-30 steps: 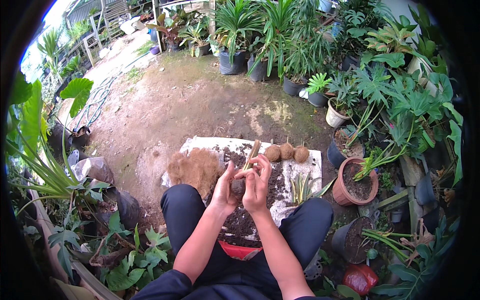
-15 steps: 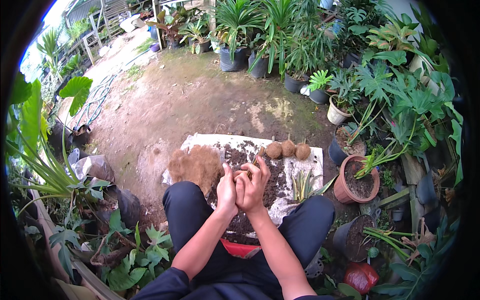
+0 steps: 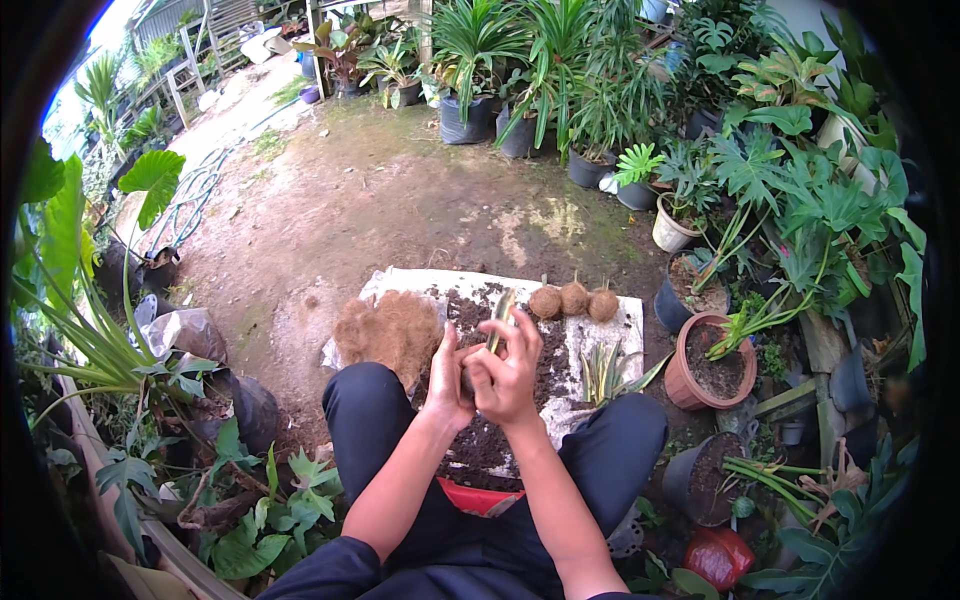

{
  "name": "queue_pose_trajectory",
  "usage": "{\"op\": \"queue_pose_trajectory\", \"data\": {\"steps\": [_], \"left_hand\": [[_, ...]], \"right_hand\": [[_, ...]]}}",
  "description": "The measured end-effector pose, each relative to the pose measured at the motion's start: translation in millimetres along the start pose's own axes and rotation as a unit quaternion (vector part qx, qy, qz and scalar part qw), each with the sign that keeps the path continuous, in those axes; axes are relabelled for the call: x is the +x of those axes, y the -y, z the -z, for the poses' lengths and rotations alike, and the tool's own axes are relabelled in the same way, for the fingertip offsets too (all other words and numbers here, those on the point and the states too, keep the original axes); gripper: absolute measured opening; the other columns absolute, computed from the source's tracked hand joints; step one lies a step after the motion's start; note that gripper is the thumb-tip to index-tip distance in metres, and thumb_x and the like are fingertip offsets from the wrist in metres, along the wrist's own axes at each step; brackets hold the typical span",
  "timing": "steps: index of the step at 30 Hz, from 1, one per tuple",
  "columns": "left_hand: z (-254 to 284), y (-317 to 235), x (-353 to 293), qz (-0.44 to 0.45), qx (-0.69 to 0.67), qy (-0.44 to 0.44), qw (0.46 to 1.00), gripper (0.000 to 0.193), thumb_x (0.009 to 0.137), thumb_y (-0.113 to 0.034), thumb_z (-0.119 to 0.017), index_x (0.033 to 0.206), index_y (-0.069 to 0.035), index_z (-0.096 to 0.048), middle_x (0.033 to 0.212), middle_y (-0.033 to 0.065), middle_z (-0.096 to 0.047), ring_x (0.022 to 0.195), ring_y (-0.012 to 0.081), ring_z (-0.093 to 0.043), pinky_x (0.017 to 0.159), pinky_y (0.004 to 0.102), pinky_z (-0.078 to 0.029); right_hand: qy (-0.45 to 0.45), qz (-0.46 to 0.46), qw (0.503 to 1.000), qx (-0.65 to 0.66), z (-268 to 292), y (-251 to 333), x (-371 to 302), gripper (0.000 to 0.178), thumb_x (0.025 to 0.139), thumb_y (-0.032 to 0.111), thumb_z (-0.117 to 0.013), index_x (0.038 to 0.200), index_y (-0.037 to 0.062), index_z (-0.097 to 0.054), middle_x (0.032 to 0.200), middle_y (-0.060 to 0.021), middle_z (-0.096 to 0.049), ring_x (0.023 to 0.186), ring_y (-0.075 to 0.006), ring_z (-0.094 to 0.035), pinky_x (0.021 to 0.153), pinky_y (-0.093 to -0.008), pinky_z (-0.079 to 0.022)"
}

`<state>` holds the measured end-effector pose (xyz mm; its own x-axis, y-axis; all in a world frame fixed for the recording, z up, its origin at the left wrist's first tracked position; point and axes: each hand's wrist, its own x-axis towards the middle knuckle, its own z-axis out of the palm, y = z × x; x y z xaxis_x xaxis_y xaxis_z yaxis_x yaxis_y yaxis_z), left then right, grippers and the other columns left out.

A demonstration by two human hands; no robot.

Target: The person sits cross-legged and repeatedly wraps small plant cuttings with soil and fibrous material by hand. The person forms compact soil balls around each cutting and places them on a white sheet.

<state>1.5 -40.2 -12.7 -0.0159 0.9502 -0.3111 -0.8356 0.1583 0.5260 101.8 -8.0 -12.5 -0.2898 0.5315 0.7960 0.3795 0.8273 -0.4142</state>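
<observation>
My two hands are together over the sheet, between my knees. A short leaf cutting (image 3: 504, 308), green with pale yellow edges, stands up out of them. My right hand (image 3: 512, 375) has its fingers bent around the cutting. My left hand (image 3: 444, 382) is cupped against its lower end, thumb upward. Something dark, perhaps soil, shows between the palms; most of it is hidden. Beyond my hands, a row of three round brown fibre balls (image 3: 574, 299) sits on the sheet. More striped leaf cuttings (image 3: 603, 374) lie near my right knee.
A white sheet (image 3: 625, 325) carries loose dark soil (image 3: 553, 375) and a heap of brown coconut fibre (image 3: 385, 332). Something red (image 3: 478, 498) lies between my thighs. A terracotta-coloured pot (image 3: 690, 375) and other potted plants line the right; leafy plants (image 3: 270, 510) crowd the left.
The cutting has turned in my hands, its striped face now showing more. My right fingers have lifted and spread a little, and the palms have parted slightly.
</observation>
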Motion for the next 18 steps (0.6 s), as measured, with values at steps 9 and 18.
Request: {"op": "queue_pose_trajectory", "data": {"steps": [9, 18], "left_hand": [[-2, 3, -3, -0.077, 0.022, -0.085, 0.993, 0.056, 0.098, -0.055, -0.044, 0.106, -0.001, -0.056, 0.091, 0.0083, -0.062, 0.083, 0.0171, -0.063, 0.071, 0.0290, -0.054], [-8, -28, -6, -0.083, -0.040, 0.007, 0.996, 0.039, 0.098, -0.043, -0.053, 0.084, -0.007, -0.056, 0.067, 0.0059, -0.055, 0.062, 0.0185, -0.055, 0.060, 0.0320, -0.046]], "right_hand": [[-0.044, -0.007, 0.998, 0.040, -12, 12, 0, 0.025, 0.088, 0.023, -0.056, 0.072, 0.0050, -0.063, 0.110, -0.0137, -0.057, 0.121, -0.0390, -0.046, 0.102, -0.0513, -0.033], [-0.057, -0.177, 0.944, 0.274, 38, 9, 20, 0.043, 0.103, 0.032, -0.038, 0.102, 0.0008, -0.067, 0.127, -0.0125, -0.055, 0.123, -0.0234, -0.038, 0.107, -0.0434, -0.025]]}}
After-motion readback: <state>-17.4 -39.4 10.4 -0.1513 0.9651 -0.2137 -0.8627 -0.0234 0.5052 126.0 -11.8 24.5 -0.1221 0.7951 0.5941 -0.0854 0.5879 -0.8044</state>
